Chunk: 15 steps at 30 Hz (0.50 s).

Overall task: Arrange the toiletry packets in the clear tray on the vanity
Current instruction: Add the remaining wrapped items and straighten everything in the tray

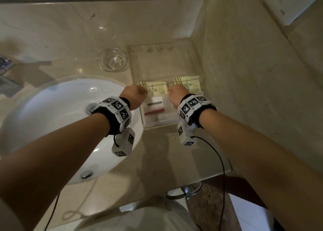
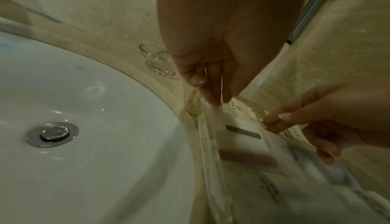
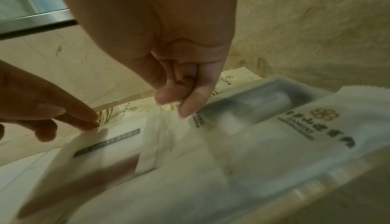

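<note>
The clear tray (image 1: 133, 62) sits on the vanity to the right of the sink. Two cream packets with gold stripes (image 1: 156, 88) (image 1: 189, 83) lie side by side across its middle. White packets fill its near end, one with a dark label strip (image 1: 155, 104) (image 3: 107, 142) and a red bar (image 1: 154, 111). My left hand (image 1: 139, 92) (image 2: 213, 97) points its fingers down, and their tips touch the left cream packet at the tray's left wall. My right hand (image 1: 174, 93) (image 3: 175, 108) pinches a packet's edge between thumb and forefinger; I cannot tell which packet.
A small glass dish (image 1: 112, 60) stands just left of the tray's far end. The white sink (image 1: 57, 111) lies to the left and a faucet (image 1: 7, 73) at the far left. A stone wall (image 1: 244, 73) runs along the tray's right side. The tray's far half holds nothing.
</note>
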{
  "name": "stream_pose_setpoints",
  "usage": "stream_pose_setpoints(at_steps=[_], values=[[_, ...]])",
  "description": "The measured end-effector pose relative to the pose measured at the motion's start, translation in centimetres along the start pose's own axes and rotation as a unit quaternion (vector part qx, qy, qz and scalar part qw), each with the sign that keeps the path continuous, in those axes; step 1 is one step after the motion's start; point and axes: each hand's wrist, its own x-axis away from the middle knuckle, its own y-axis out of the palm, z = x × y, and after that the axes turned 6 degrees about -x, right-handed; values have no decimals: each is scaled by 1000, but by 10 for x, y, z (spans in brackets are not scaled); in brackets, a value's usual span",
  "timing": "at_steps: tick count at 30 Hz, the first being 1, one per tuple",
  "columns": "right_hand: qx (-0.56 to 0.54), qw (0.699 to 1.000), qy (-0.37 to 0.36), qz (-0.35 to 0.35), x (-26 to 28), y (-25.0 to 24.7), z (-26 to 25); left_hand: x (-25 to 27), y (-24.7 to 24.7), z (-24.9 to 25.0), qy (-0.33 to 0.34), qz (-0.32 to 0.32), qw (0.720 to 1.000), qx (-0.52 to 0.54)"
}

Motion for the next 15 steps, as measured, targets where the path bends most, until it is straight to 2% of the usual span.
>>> stream_pose_setpoints(at_steps=[7,15], values=[[51,998,-23,-1,6,-3,10,2,4,0,18,-16,1000,-16],[30,998,-60,7,9,-2,22,2,7,5,32,-17,999,-28]])
